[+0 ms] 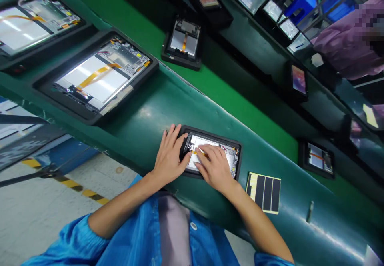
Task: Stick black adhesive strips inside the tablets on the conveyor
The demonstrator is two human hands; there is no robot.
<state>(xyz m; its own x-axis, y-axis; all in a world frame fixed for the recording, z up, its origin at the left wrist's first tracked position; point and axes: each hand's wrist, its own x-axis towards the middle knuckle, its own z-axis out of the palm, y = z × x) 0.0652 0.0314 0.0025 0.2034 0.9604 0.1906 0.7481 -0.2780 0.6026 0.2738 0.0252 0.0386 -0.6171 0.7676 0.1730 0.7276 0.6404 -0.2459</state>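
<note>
An opened tablet (198, 141) lies back side up in a black tray (214, 133) in front of me, its white battery and circuit board exposed. My left hand (168, 157) rests over the tray's left end, fingers stretched out, with the thumb on the tablet's edge. Over the battery is my right hand (218, 168), fingers apart and slightly bent, the tips touching the area around an orange ribbon cable (194, 152). That hand partly covers the cable and board. Right of the tray lies a yellow-edged sheet of black strips (264, 193).
Two more opened tablets in trays, one nearer (96, 76) and one at the far left (27, 24), stand on the green bench (144, 114). Beyond it, a green conveyor belt (228, 102) carries further trayed tablets (185, 42). A person in pink (345, 46) is across the line.
</note>
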